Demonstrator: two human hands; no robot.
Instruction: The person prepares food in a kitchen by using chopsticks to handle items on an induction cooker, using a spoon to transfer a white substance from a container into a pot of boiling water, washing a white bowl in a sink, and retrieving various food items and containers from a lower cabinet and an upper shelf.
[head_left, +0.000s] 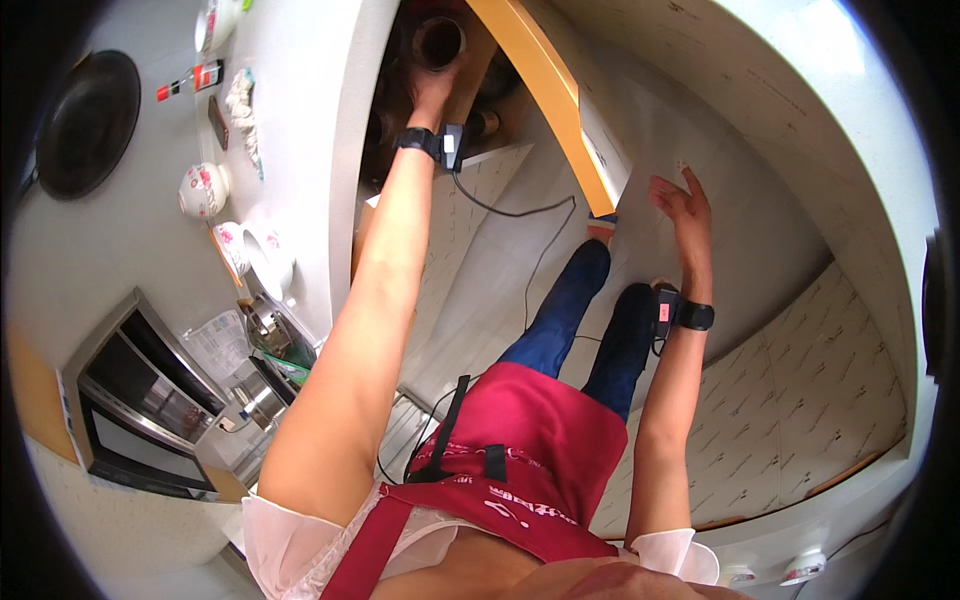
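My left hand reaches into an under-counter cabinet, its fingers around a dark round container seen from above. The container's lower part is hidden by the hand and the shade. Close by inside the cabinet lies the neck of a dark bottle. The cabinet door, with a yellow edge, stands swung out between my arms. My right hand hangs over the floor to the right of that door, fingers spread, holding nothing. Each wrist wears a black strap with a small cabled device.
On the white counter at left are a sauce bottle, a crumpled cloth, a floral pot and bowls. A black wok is beyond. A thin cable hangs from the left wrist. Patterned cabinet panels stand at right.
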